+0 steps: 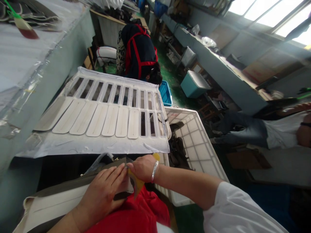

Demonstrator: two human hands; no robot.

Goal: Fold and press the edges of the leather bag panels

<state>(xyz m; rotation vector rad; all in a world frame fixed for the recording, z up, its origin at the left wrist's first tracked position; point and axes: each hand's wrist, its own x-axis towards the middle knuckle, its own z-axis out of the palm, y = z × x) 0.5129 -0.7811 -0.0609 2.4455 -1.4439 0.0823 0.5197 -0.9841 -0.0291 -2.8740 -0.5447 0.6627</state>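
Observation:
A grey and white sewn piece of fabric or leather lies across my lap, with small metal fittings along its upper edge. My left hand grips the right end of this piece, fingers straight on top and the thumb lower down. Close against those fingertips, my right hand is closed around a yellow tool. Parts of the tool show above and below the fist; its kind is hard to tell. Just beyond my hands, a white slotted rack carries several cream rounded strips in a row.
To the right of the rack stands a white crate with dark items inside. A person bends over beside a blue bin. Left is a covered table with a green-handled brush. Another person is at the right.

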